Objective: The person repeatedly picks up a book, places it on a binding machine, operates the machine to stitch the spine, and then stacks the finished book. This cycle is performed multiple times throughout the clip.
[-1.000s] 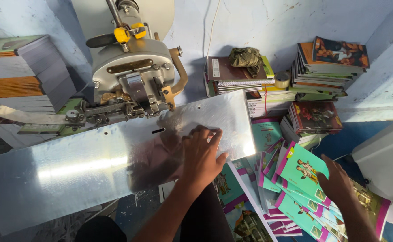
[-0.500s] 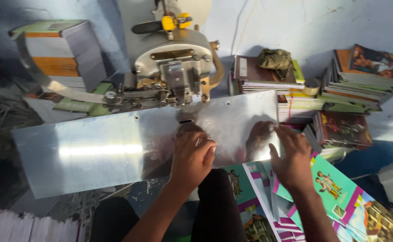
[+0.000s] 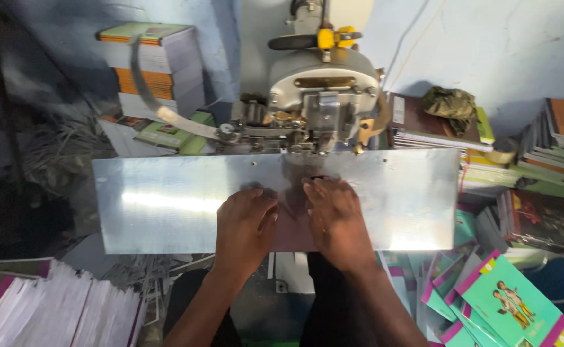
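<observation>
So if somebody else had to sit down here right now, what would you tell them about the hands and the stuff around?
Left hand: flat, palm down on the shiny metal plate, holding nothing.
Right hand: flat on the same plate, beside the left, fingertips just below the machine head.
Whether anything lies under the palms cannot be told.
Green-covered booklets lie fanned out at lower right; a pile of plain white sheets sits at lower left.
Stacked books stand behind the machine on the left, more stacks on the right.
Done: both hands are set at the machine head. Left: the booklets at right are untouched.
</observation>
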